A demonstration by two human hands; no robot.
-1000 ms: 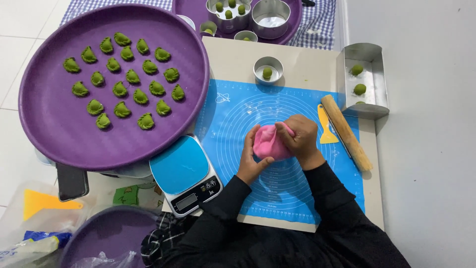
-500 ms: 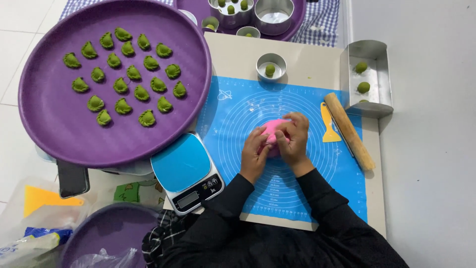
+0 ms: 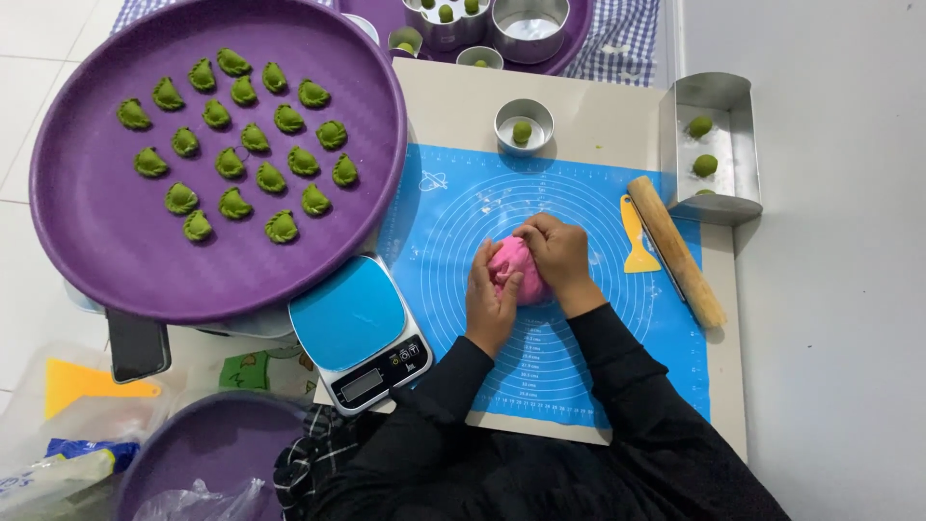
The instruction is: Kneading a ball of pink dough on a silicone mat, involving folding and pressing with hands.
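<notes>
Head view | both hands [image 3: 526,280] press pink dough [image 3: 509,262] mid-mat [image 3: 579,386], probably flat

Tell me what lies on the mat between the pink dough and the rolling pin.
In the head view, a yellow scraper lies on the blue mat between the pink dough and the wooden rolling pin, close beside the pin.

Free room: we find bare blue mat [image 3: 569,371] below and left of our hands. Obstacles: kitchen scale [image 3: 360,333] at the mat's left edge; yellow scraper [image 3: 637,238] and rolling pin [image 3: 675,251] to the right; small metal cup [image 3: 524,123] above; purple tray [image 3: 96,241] overhanging the worktop [image 3: 598,106].
</notes>
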